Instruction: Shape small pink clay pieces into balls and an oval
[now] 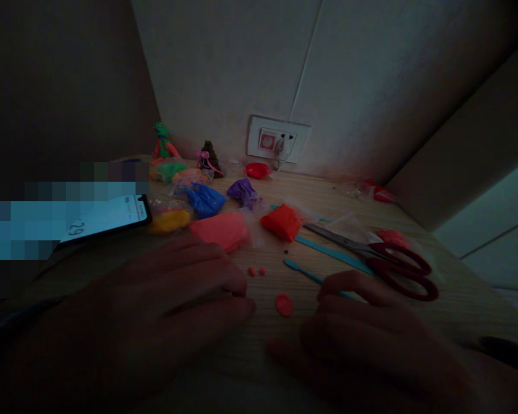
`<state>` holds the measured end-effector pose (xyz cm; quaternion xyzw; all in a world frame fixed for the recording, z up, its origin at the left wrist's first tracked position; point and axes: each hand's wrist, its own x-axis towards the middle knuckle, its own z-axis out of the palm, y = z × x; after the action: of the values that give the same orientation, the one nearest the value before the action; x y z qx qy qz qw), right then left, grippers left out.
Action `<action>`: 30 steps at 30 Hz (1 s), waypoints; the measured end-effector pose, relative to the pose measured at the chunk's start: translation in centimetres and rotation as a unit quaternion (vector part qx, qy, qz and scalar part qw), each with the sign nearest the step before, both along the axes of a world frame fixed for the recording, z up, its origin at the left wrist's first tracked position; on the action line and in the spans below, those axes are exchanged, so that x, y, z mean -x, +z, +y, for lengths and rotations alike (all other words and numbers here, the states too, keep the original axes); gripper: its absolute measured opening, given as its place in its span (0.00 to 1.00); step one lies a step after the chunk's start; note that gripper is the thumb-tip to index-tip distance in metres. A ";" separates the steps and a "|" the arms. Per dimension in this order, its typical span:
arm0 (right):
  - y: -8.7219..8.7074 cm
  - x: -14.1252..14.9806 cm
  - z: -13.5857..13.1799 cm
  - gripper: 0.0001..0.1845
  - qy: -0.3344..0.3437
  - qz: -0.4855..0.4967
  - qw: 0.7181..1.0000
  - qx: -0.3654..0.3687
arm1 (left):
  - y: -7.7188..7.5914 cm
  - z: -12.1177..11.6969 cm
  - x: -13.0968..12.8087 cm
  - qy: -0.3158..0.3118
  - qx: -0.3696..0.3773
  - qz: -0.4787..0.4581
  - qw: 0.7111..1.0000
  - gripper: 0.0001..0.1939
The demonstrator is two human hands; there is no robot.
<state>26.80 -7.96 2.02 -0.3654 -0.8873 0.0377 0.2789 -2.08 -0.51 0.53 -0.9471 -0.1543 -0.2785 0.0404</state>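
Observation:
A flat coral clay disc [284,305] lies on the table between my hands, touched by neither. Beyond it sit two small orange-red clay balls [257,271]. My left hand [185,299] rests on the table beside them, fingers loosely bent, thumb stretched toward the disc; nothing shows in it. At the right, my right hand [362,328] has a bent index finger and the thumb apart from it, with nothing seen between. Its fingers partly cover a blue modelling tool [304,270]. In front of my left fingers lies a packet of pink clay [222,230].
Red-handled scissors [371,253] lie across a blue flat strip [332,253]. Behind are orange-red clay [282,222], blue clay [206,199], purple clay [243,192] and yellow clay [170,221]. A lit phone [107,217] is left. Clay figures and a wall socket [278,140] stand farther back.

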 end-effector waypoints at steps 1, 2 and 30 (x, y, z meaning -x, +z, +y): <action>0.1 0.0 0.0 0.20 0.001 0.001 1.000 0.004 | 0.0 0.0 0.1 0.000 -0.003 0.001 1.000 0.25; 0.2 -0.1 0.0 0.20 0.001 -0.003 1.000 0.008 | 0.1 -0.1 0.1 -0.001 -0.003 0.003 1.000 0.26; -0.5 0.2 0.9 0.32 0.075 -0.019 0.996 -0.043 | 0.4 0.2 -0.4 -0.019 -0.002 0.000 1.000 0.20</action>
<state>26.65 -7.08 1.54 -0.2861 -0.9181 0.0134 0.2739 -1.66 -0.31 0.91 -0.9499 -0.1356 -0.2792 0.0374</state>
